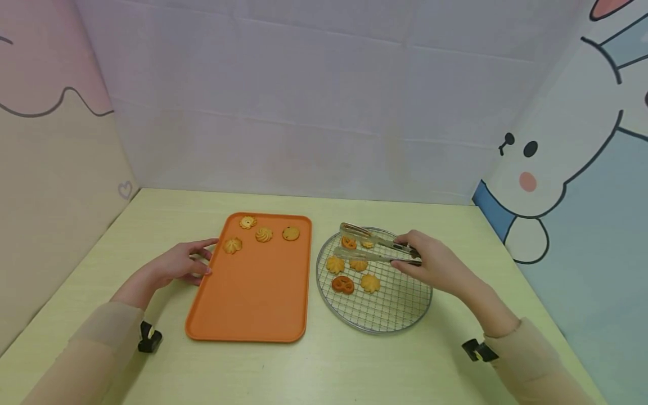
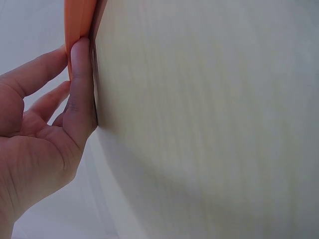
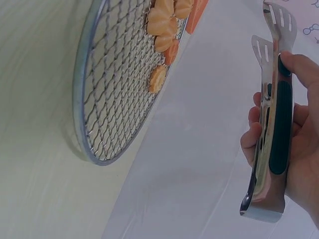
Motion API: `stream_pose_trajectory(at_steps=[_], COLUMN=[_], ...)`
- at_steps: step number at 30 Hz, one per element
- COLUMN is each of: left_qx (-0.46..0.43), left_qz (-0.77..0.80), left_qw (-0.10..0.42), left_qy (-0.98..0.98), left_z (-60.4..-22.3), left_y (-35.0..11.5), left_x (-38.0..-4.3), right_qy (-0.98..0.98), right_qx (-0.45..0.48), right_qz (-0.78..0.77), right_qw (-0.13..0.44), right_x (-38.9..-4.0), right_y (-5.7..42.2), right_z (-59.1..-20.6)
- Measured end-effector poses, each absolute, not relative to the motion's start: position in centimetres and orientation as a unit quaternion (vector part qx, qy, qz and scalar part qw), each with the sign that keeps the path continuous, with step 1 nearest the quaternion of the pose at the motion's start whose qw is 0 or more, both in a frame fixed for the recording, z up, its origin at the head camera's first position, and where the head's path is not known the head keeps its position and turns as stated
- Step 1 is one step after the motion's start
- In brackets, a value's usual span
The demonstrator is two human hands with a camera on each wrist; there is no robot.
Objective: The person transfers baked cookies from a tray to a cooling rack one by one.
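Observation:
In the head view, my left hand [image 1: 177, 263] holds the left rim of an orange tray [image 1: 253, 298]; the left wrist view shows its fingers against the tray's edge. Several cookies lie towards the tray's far end, among them a swirled cookie [image 1: 264, 234] and a round flat cookie [image 1: 291, 233]. My right hand [image 1: 430, 261] grips metal tongs [image 3: 279, 129] with dark green handle pads. The tongs' arms are spread, with nothing between their tips, above a round wire rack [image 1: 400, 309]. On the rack sit several flower-shaped cookies [image 1: 370, 283] and a brown pretzel-shaped cookie [image 1: 343, 284].
Tray and rack lie side by side on a pale table [image 1: 354, 365], a narrow gap between them. A white sheet [image 1: 304, 112] hangs behind the table. Panels with cartoon drawings [image 1: 572, 169] stand at both sides.

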State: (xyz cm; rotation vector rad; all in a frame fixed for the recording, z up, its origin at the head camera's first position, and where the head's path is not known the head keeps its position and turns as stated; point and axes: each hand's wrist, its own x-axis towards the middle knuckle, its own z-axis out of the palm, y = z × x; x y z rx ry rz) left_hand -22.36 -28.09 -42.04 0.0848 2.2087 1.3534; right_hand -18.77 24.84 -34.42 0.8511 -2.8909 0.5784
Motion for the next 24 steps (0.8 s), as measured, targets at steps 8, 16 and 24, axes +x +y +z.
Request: stream_pose_trajectory(at_steps=[8, 16, 24], left_qx=[0.033, 0.033, 0.033], left_qz=[0.511, 0.511, 0.513], left_qw=[0.27, 0.268, 0.27], left_qy=[0.815, 0.816, 0.814], left_z=[-41.8, -41.6, -41.5], left_y=[-28.0, -27.9, -27.9], left_x=[-22.2, -22.1, -22.0], right_qy=[-0.937, -0.938, -0.935], right_qx=[0.289, 0.289, 0.286], right_qz=[0.186, 0.183, 0.199], right_qw=[0.055, 0.062, 0.062], right_x=[-19.5, -20.3, -21.2], right_y=[23.5, 22.1, 20.6], right_z=[-33.2, -32.7, -32.5])
